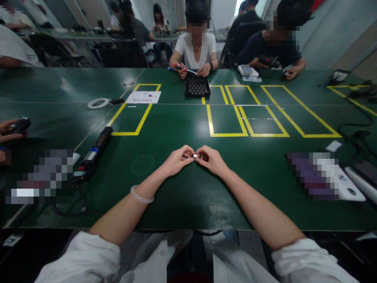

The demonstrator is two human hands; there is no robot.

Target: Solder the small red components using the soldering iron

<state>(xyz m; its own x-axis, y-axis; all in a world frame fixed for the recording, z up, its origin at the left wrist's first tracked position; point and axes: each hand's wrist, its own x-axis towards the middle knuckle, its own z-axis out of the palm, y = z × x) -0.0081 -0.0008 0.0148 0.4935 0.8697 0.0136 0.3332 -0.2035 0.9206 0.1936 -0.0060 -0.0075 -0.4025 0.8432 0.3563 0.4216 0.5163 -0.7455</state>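
Above the middle of the green table, my left hand (pixel 181 159) and my right hand (pixel 211 158) meet fingertip to fingertip. Between them they pinch a small part with white and orange-red bits (pixel 196 156), too small to name. Both hands have curled fingers, and my right fingers partly cover a darker piece beside the bright bits. A pale bracelet (pixel 141 195) circles my left wrist.
Yellow tape rectangles (pixel 228 135) mark the table. A black tray (pixel 197 87) lies before a person (pixel 196 53) opposite, who holds a red-handled screwdriver (pixel 180 67). A cabled power tool (pixel 93 155) lies left; a white sheet (pixel 143 97) lies farther back.
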